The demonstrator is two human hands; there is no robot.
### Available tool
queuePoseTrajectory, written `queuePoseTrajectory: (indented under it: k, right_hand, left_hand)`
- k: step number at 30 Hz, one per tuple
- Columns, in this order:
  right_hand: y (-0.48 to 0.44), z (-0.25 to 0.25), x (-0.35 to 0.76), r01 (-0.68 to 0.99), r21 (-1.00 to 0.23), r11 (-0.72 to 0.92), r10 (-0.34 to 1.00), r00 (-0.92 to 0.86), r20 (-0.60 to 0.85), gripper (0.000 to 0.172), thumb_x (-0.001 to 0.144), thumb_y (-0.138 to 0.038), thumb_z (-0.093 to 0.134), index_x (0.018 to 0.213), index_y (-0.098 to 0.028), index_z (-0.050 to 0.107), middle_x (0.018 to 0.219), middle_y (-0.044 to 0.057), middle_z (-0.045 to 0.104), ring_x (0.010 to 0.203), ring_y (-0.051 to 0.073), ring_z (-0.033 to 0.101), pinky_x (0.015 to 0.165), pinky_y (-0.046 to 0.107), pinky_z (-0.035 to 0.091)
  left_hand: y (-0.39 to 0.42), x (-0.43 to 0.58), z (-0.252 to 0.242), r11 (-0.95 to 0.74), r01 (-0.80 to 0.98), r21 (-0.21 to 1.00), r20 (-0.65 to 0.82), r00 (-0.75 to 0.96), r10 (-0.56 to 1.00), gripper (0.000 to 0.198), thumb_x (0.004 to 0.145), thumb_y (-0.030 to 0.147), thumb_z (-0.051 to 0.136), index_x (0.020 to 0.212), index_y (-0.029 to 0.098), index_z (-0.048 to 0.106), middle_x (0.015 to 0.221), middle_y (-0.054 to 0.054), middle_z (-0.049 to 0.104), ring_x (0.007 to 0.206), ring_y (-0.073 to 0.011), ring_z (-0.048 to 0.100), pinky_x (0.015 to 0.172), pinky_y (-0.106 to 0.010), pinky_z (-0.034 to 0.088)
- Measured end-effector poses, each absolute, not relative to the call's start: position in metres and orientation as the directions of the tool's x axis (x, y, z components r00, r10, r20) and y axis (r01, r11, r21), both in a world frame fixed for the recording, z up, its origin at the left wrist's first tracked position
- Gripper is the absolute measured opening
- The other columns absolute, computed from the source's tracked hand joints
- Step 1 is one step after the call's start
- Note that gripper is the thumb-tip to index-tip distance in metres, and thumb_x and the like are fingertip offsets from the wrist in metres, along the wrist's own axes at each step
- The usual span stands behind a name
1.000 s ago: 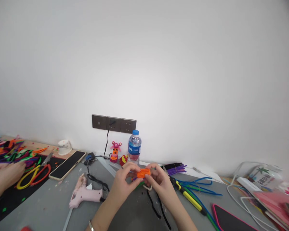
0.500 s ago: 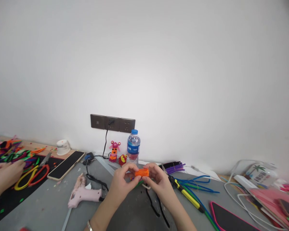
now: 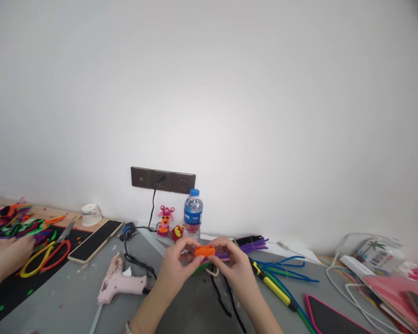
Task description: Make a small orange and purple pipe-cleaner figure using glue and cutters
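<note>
Between both hands is a small orange pipe-cleaner piece (image 3: 205,251), its strands packed side by side. My left hand (image 3: 179,265) pinches its left end with thumb and fingers, and my right hand (image 3: 232,263) pinches the right end. The hands hold it over the grey table. Below them lie black pipe cleaners (image 3: 222,299) and a pale loop (image 3: 213,272), partly hidden by my right hand. Purple pipe cleaners (image 3: 256,246) lie just behind that hand. A yellow utility knife (image 3: 274,287) rests to the right of my right forearm.
A pink glue gun (image 3: 121,284) lies left of my left forearm. Behind my hands stand a water bottle (image 3: 192,213) and a pink-orange figure (image 3: 164,221). Phone (image 3: 96,241) and scissors (image 3: 52,255) lie left, near another person's hand (image 3: 12,255). Blue pipe cleaners (image 3: 289,269) spread right.
The orange piece has turned slightly in my fingers and now looks rounder. Both hands keep their pinch in nearly the same place. The other person's hand at left has shifted slightly.
</note>
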State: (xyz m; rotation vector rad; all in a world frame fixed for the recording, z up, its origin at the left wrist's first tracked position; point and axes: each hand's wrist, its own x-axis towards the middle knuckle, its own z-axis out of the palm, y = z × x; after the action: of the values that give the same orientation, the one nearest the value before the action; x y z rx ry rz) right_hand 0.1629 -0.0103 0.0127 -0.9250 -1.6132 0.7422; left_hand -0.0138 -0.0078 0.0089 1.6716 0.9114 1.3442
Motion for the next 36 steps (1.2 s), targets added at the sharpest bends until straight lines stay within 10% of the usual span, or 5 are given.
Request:
queuePoseTrajectory:
  k: [31,36]
  right_hand:
    - [-0.003,-0.001,0.168,0.293,-0.867,0.404,0.915,-0.143,0.378,0.019,0.085,-0.032,0.058,0.100,-0.021,0.062,0.093,0.008,0.072,0.090,0.025,0.067,0.081,0.038,0.053]
    - [0.000,-0.014,0.167,0.465,-0.739,0.487,0.872,-0.207,0.444,0.026,0.080,-0.013,0.048,0.090,-0.022,0.069,0.092,0.009,0.072,0.089,0.027,0.065,0.081,0.042,0.050]
  left_hand:
    - [-0.011,-0.012,0.003,-0.521,0.425,0.740,0.455,0.255,0.853,0.024,0.091,0.027,0.048,0.112,0.025,0.060,0.110,-0.007,0.070,0.100,-0.0225,0.065,0.084,-0.033,0.050]
    - [-0.007,-0.016,0.001,-0.448,0.434,0.781,0.457,0.091,0.885,0.036,0.095,0.033,0.036,0.120,0.019,0.058,0.088,-0.009,0.073,0.071,-0.0212,0.067,0.072,-0.033,0.052]
